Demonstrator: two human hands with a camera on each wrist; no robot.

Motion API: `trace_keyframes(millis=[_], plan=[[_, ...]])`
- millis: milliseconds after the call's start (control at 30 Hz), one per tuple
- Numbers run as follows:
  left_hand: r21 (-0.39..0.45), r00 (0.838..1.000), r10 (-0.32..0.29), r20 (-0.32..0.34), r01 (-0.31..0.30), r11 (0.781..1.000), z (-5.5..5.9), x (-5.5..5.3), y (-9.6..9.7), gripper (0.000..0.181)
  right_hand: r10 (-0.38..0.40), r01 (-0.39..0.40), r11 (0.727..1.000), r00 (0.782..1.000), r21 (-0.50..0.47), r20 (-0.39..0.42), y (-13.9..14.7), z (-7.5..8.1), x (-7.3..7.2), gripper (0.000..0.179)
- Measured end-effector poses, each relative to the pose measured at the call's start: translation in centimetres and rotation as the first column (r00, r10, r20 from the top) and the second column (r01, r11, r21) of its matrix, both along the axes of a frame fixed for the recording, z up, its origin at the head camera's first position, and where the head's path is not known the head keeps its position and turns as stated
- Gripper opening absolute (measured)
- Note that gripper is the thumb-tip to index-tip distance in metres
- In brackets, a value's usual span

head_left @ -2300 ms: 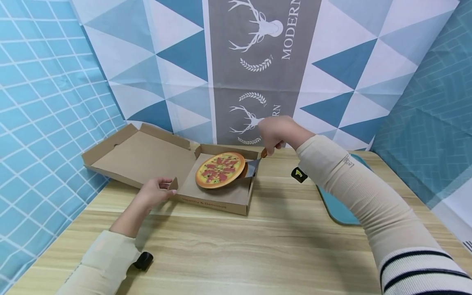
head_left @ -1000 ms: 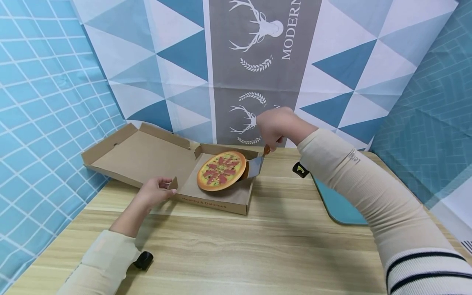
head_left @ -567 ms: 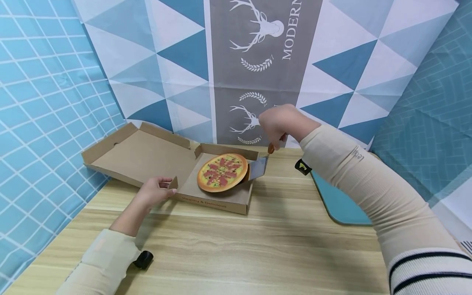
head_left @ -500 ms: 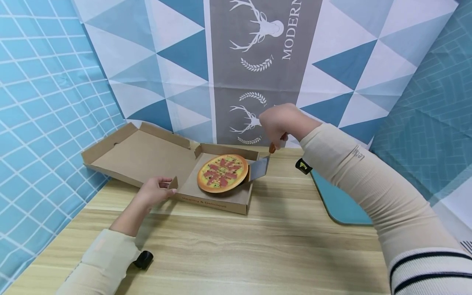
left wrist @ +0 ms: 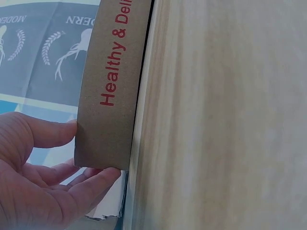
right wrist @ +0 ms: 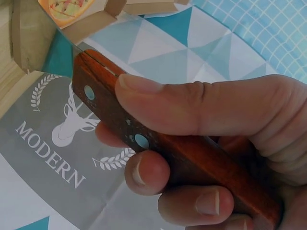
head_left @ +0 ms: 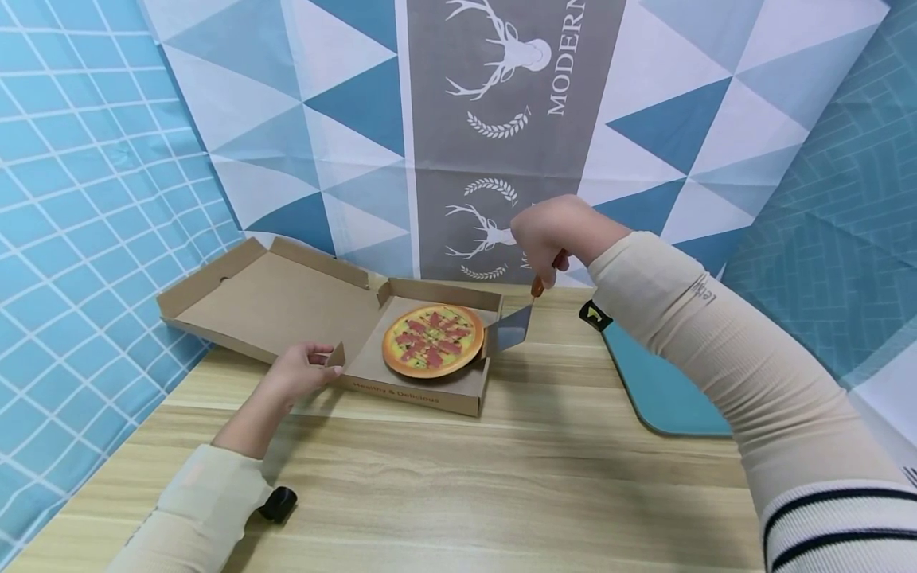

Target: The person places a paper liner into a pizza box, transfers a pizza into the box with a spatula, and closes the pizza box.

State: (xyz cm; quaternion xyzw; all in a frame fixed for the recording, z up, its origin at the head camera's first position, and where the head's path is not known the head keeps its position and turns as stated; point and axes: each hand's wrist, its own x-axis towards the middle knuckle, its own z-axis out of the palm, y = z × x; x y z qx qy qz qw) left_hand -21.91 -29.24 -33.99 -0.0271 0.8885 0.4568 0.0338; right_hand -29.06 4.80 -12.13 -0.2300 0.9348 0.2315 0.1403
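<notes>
A round pizza [head_left: 433, 341] lies in the base of an open cardboard pizza box [head_left: 401, 395]. My left hand [head_left: 304, 372] holds the box's near left corner; in the left wrist view the thumb presses one side of the printed front wall [left wrist: 108, 129] and fingertips touch its end. My right hand [head_left: 552, 239] grips a spatula by its brown riveted wooden handle [right wrist: 172, 148], fingers wrapped round it. The spatula's wide metal blade [head_left: 512, 328] slants down at the box's right wall, to the right of the pizza. Its left end is partly hidden near that wall.
The box lid [head_left: 286, 302] is folded back to the left, near the blue tiled wall covering [head_left: 93, 239]. A teal tray [head_left: 673, 390] sits on the wooden table [head_left: 458, 493] at the right, partly under the right forearm. A patterned cloth stands behind the box.
My right hand has drawn the spatula right and slightly up, sliding its blade from beneath the pizza. The pizza, tilted before, now lies flatter in the box. My left hand has stayed put.
</notes>
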Motion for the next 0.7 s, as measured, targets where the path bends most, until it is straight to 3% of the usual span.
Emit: trace_keyframes(millis=[700], plan=[[-0.013, 1.0, 0.001, 0.015, -0.001, 1.0, 0.4, 0.1, 0.1, 0.058, -0.087, 0.092, 0.994, 0.992, -0.05, 0.094, 1.2, 0.7, -0.6, 0.006]])
